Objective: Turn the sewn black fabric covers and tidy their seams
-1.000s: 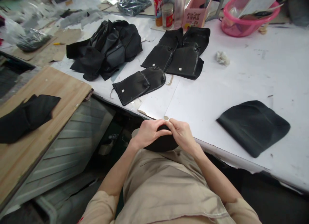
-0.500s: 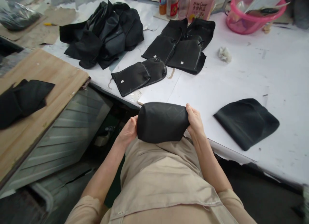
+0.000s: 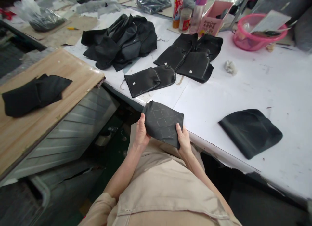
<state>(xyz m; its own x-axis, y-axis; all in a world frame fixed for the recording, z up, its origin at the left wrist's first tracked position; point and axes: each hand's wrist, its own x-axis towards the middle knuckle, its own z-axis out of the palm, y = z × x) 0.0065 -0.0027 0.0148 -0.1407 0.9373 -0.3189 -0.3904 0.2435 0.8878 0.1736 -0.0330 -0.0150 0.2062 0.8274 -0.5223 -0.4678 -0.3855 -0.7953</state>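
A black leather-like piece (image 3: 163, 122) with a faint crossed-line pattern is held between both hands over my lap, beside the table edge. My left hand (image 3: 142, 131) grips its left side, thumb on top. My right hand (image 3: 182, 138) pinches its lower right side, thumb on the upper face. The fingers beneath the piece are hidden. Another folded black piece (image 3: 252, 131) lies on the white table to the right. Ahead of my hands is a sewn black piece (image 3: 143, 81) with a small white tag, and further black pieces (image 3: 192, 65) lie behind it.
A heap of black material (image 3: 124, 40) lies at the back left of the white table (image 3: 243, 92). Behind stand bottles, a pink box (image 3: 214, 18) and a pink basket (image 3: 258, 40). On the left, a wooden board (image 3: 48, 105) bears a dark piece (image 3: 34, 94).
The held piece has turned and tilted, and its patterned face now shows clearly. My hands are closer together, the right one lower on the piece. The camera view has shifted.
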